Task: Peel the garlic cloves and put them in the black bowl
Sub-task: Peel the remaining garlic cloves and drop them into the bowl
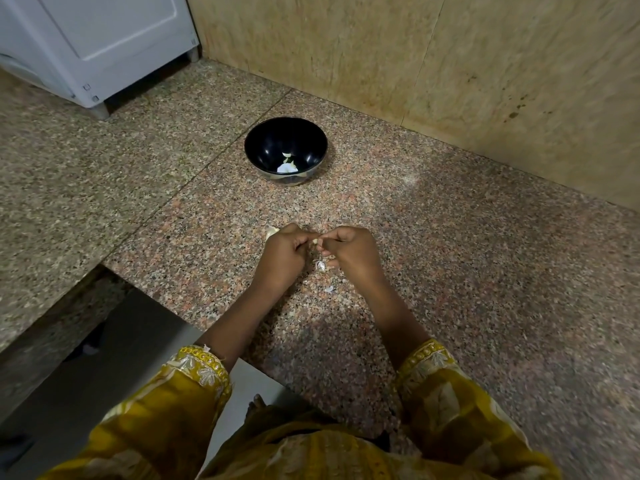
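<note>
Looking down at a speckled granite counter (450, 271). Got a black bowl (263, 140) toward the back, well apart from the hands, near the beige tiled wall (415, 46). Holding just a few pale garlic pieces (287, 167) at the bottom, clumped toward the near side; can't tell cloves from skin at this size. Closer in, pinching one garlic clove (315, 241) between left hand (282, 254) and right hand (353, 252), fingers of both curled in tight on it. Dangling a scrap of papery skin (320, 265) under the right fingers. Spotted another flake (329, 289) on the stone just below, plus something pale (271, 231) poking out behind the left hand. Wearing mustard embroidered sleeves (204, 368). Also a white appliance (104, 36) off in the far left corner.
</note>
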